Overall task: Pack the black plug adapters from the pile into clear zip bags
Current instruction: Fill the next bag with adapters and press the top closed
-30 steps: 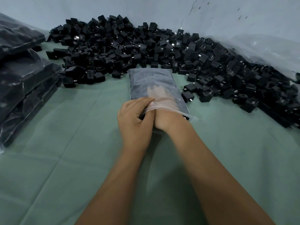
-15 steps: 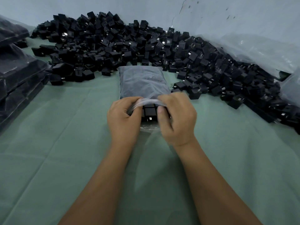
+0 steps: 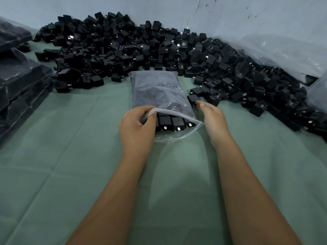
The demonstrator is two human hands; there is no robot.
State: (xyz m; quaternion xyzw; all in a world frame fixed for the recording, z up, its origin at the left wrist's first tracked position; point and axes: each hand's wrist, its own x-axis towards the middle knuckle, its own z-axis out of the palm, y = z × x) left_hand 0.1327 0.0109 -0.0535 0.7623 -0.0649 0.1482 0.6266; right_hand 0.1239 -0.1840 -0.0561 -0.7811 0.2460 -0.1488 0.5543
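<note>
A clear zip bag (image 3: 159,92) lies on the green cloth, nearly full of black plug adapters, its mouth facing me. A row of adapters (image 3: 170,123) shows at the open mouth. My left hand (image 3: 135,126) pinches the upper lip of the bag's mouth and lifts it. My right hand (image 3: 213,119) is to the right of the bag, fingertips touching a loose black adapter (image 3: 193,99) at the edge of the pile (image 3: 159,50); whether it grips that adapter is unclear.
Stacked filled bags (image 3: 19,82) stand along the left edge. Crumpled clear plastic (image 3: 276,52) lies at the back right against the wall. The green cloth (image 3: 70,165) covers the surface in front of me.
My right hand has left the bag's mouth and moved right to the pile's edge. The left hand still holds the bag's lip, and the mouth now gapes wider.
</note>
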